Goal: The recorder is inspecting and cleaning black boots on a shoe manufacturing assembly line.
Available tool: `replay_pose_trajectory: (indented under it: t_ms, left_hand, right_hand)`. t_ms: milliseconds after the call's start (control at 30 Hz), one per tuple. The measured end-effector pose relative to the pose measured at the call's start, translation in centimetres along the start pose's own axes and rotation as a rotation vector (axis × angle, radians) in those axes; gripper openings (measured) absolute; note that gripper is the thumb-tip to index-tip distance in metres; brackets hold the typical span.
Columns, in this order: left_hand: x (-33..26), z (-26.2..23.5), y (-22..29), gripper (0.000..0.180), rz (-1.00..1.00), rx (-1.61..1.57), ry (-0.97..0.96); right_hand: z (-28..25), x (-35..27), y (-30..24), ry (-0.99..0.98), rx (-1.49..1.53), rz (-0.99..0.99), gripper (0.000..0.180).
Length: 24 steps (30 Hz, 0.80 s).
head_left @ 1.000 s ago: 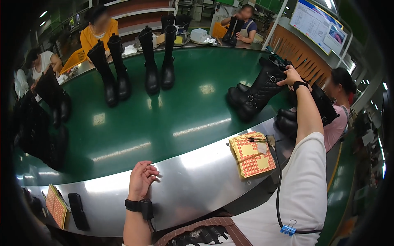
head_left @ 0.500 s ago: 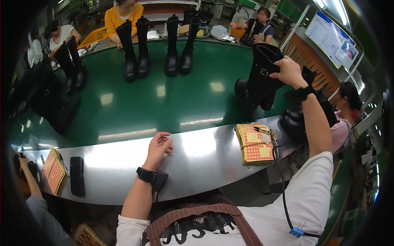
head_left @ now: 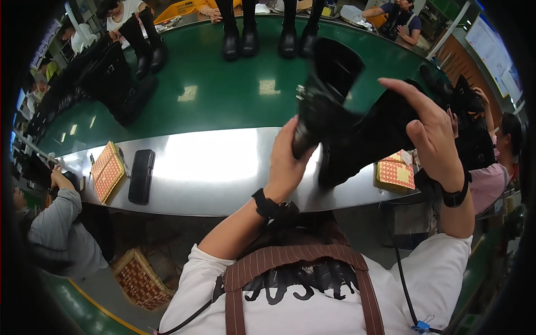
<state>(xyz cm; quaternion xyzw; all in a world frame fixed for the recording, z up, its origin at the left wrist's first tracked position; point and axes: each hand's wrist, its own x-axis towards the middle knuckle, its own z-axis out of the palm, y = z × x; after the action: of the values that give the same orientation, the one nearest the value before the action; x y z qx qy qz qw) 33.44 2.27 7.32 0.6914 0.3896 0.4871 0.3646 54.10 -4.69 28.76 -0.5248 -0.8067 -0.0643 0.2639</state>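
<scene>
My left hand (head_left: 286, 159) is wrapped round the lower part of a black boot (head_left: 329, 95). That boot is tilted, its open top up and a metal buckle on its side; motion blurs it a little. Beside it a second black boot (head_left: 368, 137) leans over the metal table edge, partly behind the first. Over that second boot's shaft is my right hand (head_left: 432, 131), its fingers stretched and thumb apart, gripping nothing that I can see. Whether it touches the shaft I cannot tell.
Two upright pairs of black boots (head_left: 248, 42) stand on the green tabletop (head_left: 218, 106). More boots (head_left: 120, 84) stand at left. A sticker pad (head_left: 395, 174), another sticker pad (head_left: 107, 170) and a black phone (head_left: 142, 176) lie on the metal edge. Co-workers sit around.
The boots have come from the far right to in front of me. My left hand, empty before, now grips one; my right hand has let go and opened. The view has shifted.
</scene>
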Motion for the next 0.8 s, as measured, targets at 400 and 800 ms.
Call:
replay_pose_trajectory:
  t_ms: [400, 800]
  left_hand:
    - [-3.4, -9.2, 0.3, 0.028, 0.299, -0.27, 0.138]
    - [-8.4, -8.5, -1.4, 0.033, 0.596, 0.319, 0.085]
  right_hand:
    - [0.9, -5.0, 0.7, 0.164, -0.529, -0.068, 0.051]
    - [7.5, -5.9, -4.2, 0.062, 0.805, 0.565, 0.019]
